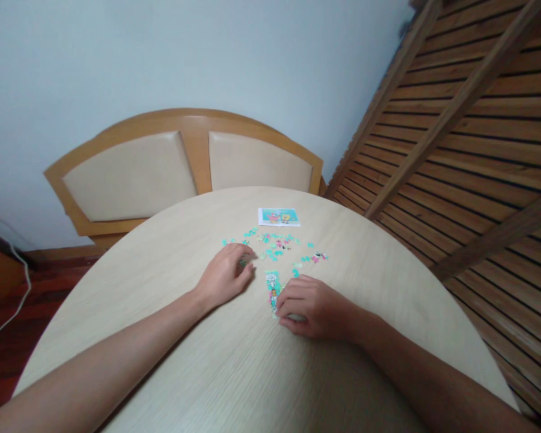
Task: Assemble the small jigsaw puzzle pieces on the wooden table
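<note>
Small turquoise and pink jigsaw pieces [277, 244] lie scattered on a round pale wooden table [234, 373]. A joined strip of pieces [273, 287] sits between my hands. My left hand [224, 277] rests on the table with its fingers curled round a small piece at the fingertips. My right hand [310, 307] lies beside the strip, fingers bent and pressed onto a pale piece under them. A small reference picture card [279, 216] lies beyond the loose pieces.
A wooden bench with two beige padded backs [184, 165] stands behind the table against a pale wall. A slatted wooden panel [473, 132] leans at the right. A white cable [13, 294] runs down at the left over a dark red floor.
</note>
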A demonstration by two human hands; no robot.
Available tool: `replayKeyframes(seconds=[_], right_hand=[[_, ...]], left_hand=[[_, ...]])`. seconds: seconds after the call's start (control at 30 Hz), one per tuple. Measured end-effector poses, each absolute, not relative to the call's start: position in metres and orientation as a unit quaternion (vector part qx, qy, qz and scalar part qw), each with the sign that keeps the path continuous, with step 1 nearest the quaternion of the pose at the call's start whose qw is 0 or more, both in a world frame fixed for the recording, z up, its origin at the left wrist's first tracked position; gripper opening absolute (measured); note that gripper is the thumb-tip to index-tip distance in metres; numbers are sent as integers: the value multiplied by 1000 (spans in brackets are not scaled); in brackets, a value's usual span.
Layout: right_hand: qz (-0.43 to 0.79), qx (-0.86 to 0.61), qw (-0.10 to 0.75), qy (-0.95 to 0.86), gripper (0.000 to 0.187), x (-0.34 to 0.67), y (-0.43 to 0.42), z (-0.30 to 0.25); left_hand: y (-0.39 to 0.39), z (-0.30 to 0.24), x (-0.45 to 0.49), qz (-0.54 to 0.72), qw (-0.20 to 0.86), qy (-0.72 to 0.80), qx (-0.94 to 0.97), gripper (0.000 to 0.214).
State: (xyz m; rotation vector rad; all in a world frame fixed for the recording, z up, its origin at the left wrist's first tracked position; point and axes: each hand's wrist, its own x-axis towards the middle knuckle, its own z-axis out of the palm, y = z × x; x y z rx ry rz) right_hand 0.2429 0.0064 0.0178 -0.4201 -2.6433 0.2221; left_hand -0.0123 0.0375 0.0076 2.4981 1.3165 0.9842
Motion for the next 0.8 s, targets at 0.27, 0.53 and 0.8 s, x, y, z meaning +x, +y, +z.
replayKeyframes(seconds=[0.27, 0.53, 0.8], right_hand=[[88, -151, 229, -958, 8, 243, 7, 18], [85, -157, 221, -959, 8, 243, 7, 17], [98, -157, 223, -957, 9, 243, 6, 19]], left_hand=[[68, -2, -39, 301, 42, 527, 794, 27], [65, -4, -35, 261, 45, 459, 848, 32], [63, 1, -34, 276, 35, 465, 840, 32]])
